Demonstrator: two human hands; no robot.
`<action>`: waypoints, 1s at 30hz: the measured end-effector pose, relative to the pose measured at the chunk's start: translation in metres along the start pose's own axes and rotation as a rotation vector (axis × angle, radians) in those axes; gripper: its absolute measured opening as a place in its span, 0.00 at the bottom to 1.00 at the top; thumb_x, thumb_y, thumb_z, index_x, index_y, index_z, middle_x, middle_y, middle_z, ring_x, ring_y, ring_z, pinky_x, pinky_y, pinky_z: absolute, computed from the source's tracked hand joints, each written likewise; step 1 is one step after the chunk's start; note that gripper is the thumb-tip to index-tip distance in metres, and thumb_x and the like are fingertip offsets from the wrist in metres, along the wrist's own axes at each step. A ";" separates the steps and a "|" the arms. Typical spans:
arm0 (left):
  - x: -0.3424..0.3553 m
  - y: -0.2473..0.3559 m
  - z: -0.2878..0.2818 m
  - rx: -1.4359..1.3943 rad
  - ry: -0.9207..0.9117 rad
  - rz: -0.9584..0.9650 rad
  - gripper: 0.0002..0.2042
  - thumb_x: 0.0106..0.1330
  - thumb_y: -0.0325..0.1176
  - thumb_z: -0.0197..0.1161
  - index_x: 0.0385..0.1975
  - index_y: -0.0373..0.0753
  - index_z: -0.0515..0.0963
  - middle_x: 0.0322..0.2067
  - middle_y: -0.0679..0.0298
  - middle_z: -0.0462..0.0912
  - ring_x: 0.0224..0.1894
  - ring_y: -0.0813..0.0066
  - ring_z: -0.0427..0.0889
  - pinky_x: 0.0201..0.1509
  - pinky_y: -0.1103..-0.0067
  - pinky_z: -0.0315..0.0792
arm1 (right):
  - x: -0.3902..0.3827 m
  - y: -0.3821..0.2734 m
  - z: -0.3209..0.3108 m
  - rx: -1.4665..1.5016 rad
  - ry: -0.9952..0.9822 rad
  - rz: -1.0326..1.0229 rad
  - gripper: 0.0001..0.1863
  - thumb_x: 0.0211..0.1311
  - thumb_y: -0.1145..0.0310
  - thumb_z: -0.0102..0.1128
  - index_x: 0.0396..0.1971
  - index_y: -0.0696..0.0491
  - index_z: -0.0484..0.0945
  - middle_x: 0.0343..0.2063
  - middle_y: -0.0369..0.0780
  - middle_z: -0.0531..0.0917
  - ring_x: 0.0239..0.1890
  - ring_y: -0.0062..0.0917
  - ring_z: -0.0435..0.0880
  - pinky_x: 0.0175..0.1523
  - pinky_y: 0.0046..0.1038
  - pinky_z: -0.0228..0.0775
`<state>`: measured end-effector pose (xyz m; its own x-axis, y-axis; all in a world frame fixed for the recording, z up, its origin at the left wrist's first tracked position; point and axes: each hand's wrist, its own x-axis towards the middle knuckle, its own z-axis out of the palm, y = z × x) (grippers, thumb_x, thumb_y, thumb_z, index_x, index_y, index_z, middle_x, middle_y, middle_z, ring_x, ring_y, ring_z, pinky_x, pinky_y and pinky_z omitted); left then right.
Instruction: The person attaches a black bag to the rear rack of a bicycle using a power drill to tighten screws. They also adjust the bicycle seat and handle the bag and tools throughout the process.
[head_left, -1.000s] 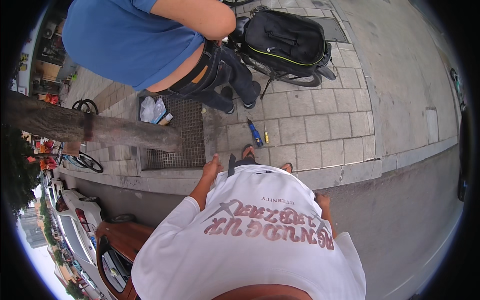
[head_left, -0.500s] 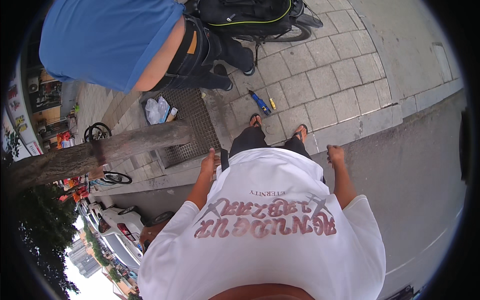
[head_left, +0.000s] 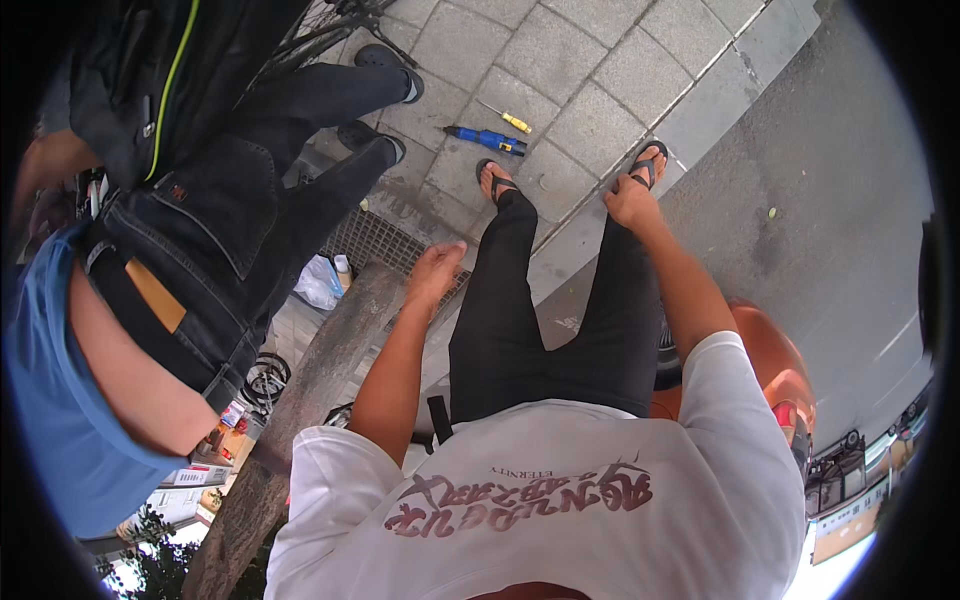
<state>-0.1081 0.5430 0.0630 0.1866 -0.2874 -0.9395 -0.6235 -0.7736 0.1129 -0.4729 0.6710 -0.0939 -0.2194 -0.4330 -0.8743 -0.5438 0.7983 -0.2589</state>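
My left hand (head_left: 437, 272) hangs over the metal grate beside my left leg, fingers loosely stretched and nothing in them. Over my right shin is my right hand (head_left: 632, 204), its fingers curled in and no object showing; I cannot tell if it touches the trouser leg. Past my sandalled feet, a blue-and-black tool (head_left: 486, 139) with a long body and narrow tip lies on the paving. A screwdriver with a yellow handle (head_left: 516, 122) lies just beyond it. Both tools are apart from my hands.
A bending person in a blue shirt and dark jeans (head_left: 215, 215) stands close at left, by a black bag (head_left: 205, 70). A tree trunk (head_left: 345, 335), a grate (head_left: 375, 243) and a plastic bag (head_left: 318, 284) are nearby. The kerb (head_left: 700, 95) borders the road; an orange vehicle (head_left: 765, 350) stands behind me.
My view has turned, and the bent person now fills more of the left side. Both my hands appear farther forward, with the right over my shin. The two tools lie on the paving as before.
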 end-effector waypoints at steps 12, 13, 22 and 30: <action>0.310 0.046 0.128 -0.153 -0.195 -0.102 0.47 0.66 0.49 0.70 0.81 0.59 0.48 0.78 0.58 0.57 0.75 0.50 0.62 0.66 0.53 0.68 | 0.269 -0.086 0.138 -0.173 0.051 -0.208 0.19 0.69 0.69 0.52 0.59 0.53 0.76 0.59 0.48 0.80 0.63 0.43 0.81 0.64 0.42 0.76; 0.333 0.043 0.130 -0.197 -0.218 -0.116 0.48 0.66 0.50 0.70 0.82 0.59 0.45 0.79 0.56 0.55 0.77 0.45 0.57 0.68 0.53 0.67 | 0.284 -0.092 0.146 -0.195 0.051 -0.232 0.19 0.69 0.68 0.53 0.59 0.53 0.76 0.59 0.48 0.80 0.63 0.42 0.81 0.64 0.41 0.76; 0.454 0.053 0.174 -0.308 -0.111 -0.097 0.32 0.69 0.39 0.70 0.73 0.51 0.67 0.70 0.57 0.69 0.71 0.46 0.66 0.61 0.48 0.73 | 0.352 -0.120 0.194 -0.175 -0.017 -0.306 0.21 0.64 0.64 0.64 0.54 0.55 0.78 0.53 0.48 0.86 0.57 0.38 0.86 0.58 0.36 0.80; 0.435 0.023 0.167 -0.361 0.067 -0.058 0.13 0.71 0.27 0.64 0.53 0.47 0.80 0.42 0.66 0.81 0.39 0.68 0.80 0.42 0.58 0.79 | 0.263 -0.049 0.176 0.438 -0.459 0.084 0.32 0.59 0.61 0.69 0.60 0.64 0.73 0.48 0.54 0.86 0.47 0.39 0.90 0.50 0.37 0.84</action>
<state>-0.1683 0.4947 -0.3969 0.2702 -0.2645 -0.9258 -0.3045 -0.9357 0.1784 -0.3614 0.5921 -0.3834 0.1748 -0.2155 -0.9607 -0.1368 0.9610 -0.2404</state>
